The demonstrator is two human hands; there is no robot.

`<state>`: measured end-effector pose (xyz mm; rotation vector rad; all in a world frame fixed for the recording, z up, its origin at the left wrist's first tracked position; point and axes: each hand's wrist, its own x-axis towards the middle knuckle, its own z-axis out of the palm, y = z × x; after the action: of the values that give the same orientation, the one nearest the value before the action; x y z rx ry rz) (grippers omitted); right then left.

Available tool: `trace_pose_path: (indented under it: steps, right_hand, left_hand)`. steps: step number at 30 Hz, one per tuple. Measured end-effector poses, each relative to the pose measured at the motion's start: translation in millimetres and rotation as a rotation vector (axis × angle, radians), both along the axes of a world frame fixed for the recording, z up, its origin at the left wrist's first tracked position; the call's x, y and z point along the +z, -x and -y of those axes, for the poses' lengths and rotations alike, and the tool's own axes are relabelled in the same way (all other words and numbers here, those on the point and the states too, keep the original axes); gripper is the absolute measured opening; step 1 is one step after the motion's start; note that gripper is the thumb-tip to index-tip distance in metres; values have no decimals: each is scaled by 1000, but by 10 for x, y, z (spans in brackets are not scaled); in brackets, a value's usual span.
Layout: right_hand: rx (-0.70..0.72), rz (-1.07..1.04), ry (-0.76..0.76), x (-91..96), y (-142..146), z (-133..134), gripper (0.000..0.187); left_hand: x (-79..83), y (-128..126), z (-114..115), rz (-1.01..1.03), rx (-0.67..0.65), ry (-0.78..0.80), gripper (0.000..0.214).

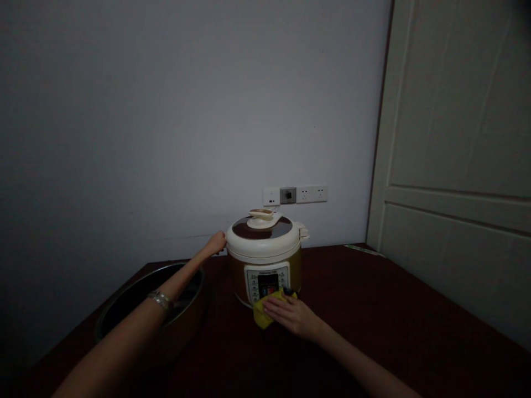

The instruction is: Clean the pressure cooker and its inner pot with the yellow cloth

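An electric pressure cooker with a cream lid and a gold body stands upright on the dark table, its control panel facing me. My left hand is closed at the left side of its lid rim, apparently around a side handle that the fingers hide. In my right hand is a yellow cloth, pressed against the lower part of the front panel. The fingers lie over the cloth and cover part of the panel's lower edge.
A large round basin with a dark inside stands at the left, under my left forearm. Wall sockets sit behind the cooker. A pale panelled door borders the dark red table on the right.
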<state>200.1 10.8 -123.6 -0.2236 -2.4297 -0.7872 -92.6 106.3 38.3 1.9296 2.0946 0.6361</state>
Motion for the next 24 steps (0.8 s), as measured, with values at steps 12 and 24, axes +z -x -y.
trace_pose_path:
  steps: [12, 24]
  right_hand:
    - [-122, -262, 35, 508, 827, 134, 45]
    - [-129, -248, 36, 726, 103, 36, 49]
  left_hand:
    - [-17, 15, 39, -16, 66, -34, 21]
    - [201, -58, 278, 104, 279, -367, 46]
